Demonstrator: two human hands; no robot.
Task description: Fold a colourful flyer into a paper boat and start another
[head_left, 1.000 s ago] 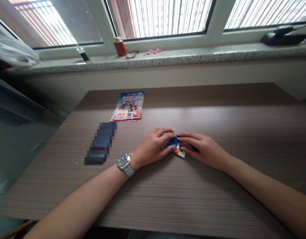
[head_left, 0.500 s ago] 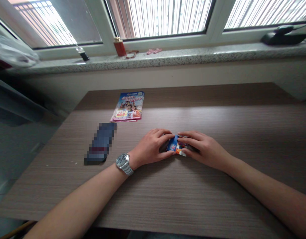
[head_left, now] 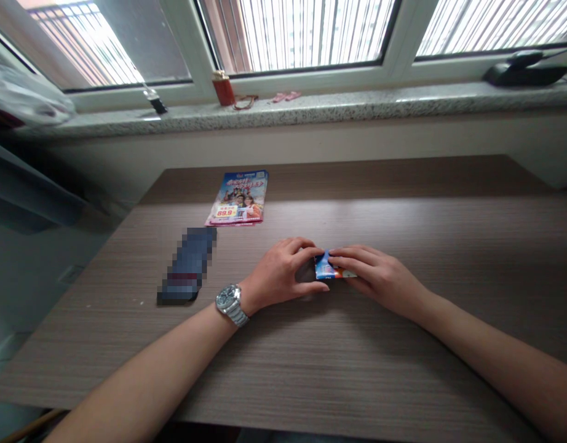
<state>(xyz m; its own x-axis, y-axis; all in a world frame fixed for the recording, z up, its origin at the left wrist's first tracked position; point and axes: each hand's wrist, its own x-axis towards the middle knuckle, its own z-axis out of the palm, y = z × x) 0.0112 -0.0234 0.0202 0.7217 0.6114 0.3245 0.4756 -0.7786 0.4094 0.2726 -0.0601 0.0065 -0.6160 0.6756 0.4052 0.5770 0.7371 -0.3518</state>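
A small folded leaflet (head_left: 323,269), blue with orange and white print, lies between my hands on the wooden table. My right hand (head_left: 378,272) has its fingers on top of the leaflet and its thumb tucked beneath the near edge, partly hidden. On the other side, my left hand (head_left: 290,271) rests with its index fingertip at the leaflet's upper left corner. Its thumb is stretched out apart, just in front of the near edge. A silver watch (head_left: 231,304) is on the left wrist.
A stack of printed leaflets (head_left: 240,198) lies farther back on the table (head_left: 311,363). Left of my left hand is a dark, pixelated flat object (head_left: 187,266). On the stone windowsill (head_left: 357,109) stand a red lighter-like item (head_left: 223,90) and a black device (head_left: 526,72).
The leaflet's near edge has come up and folded, so less of its printed face shows. My left thumb has come off it, and my right thumb has slid under the edge.
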